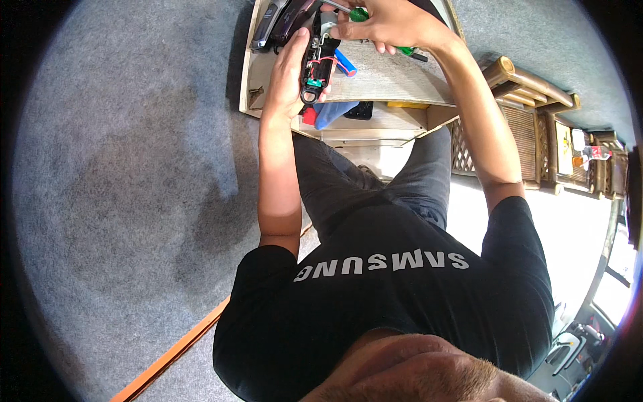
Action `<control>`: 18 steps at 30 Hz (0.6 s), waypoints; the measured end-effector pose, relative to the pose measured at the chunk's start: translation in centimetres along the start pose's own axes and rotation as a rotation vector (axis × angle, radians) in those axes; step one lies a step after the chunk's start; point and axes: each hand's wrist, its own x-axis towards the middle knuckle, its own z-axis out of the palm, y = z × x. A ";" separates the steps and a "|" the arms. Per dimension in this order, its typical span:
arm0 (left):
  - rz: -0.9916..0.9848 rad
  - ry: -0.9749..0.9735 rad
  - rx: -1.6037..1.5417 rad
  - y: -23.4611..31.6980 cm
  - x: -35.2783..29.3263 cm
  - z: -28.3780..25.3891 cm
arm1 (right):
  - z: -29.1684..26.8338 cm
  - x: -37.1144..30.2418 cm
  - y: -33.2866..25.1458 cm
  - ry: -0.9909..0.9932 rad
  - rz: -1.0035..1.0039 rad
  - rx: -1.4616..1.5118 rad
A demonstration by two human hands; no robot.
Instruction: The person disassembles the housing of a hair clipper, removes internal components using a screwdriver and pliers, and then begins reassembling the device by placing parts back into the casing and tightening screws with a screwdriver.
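Note:
My left hand point(287, 84) is closed around an opened hair clipper point(315, 75), its insides facing up. Inside show a green circuit board, red wires and a silver motor near the top. A blue battery cell point(346, 63) sticks out beside the clipper's right side. Over the motor end, my right hand point(392, 25) grips a screwdriver point(359, 14) with a green handle, its metal shaft pointing left. Below these fingers shows a green piece with a black end point(418, 57); whether it belongs to the same screwdriver I cannot tell. The right fingertips partly cover the motor.
Two more clippers, one silver-grey point(269, 23) and one dark purple point(293, 19), lie on the wooden table point(395, 84) at the far left. Small metal bits point(255, 92) sit by its left edge. The shelf below holds a blue cloth point(333, 114). Bamboo furniture point(526, 137) stands right.

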 end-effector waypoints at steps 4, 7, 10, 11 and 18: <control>0.009 -0.012 -0.010 -0.2 0.1 0.2 | 0.4 -0.2 1.2 0.144 -0.196 -0.148; 0.016 0.011 -0.012 -0.3 0.2 0.3 | 1.3 0.4 2.7 0.273 -0.397 -0.265; 0.010 0.037 0.006 -0.1 0.1 0.4 | 2.1 0.5 3.1 0.324 -0.436 -0.297; 0.015 0.037 0.009 -0.2 0.1 0.3 | 2.3 0.4 3.2 0.376 -0.502 -0.340; 0.049 0.025 0.037 -0.5 0.3 0.0 | 2.5 0.5 3.6 0.401 -0.583 -0.333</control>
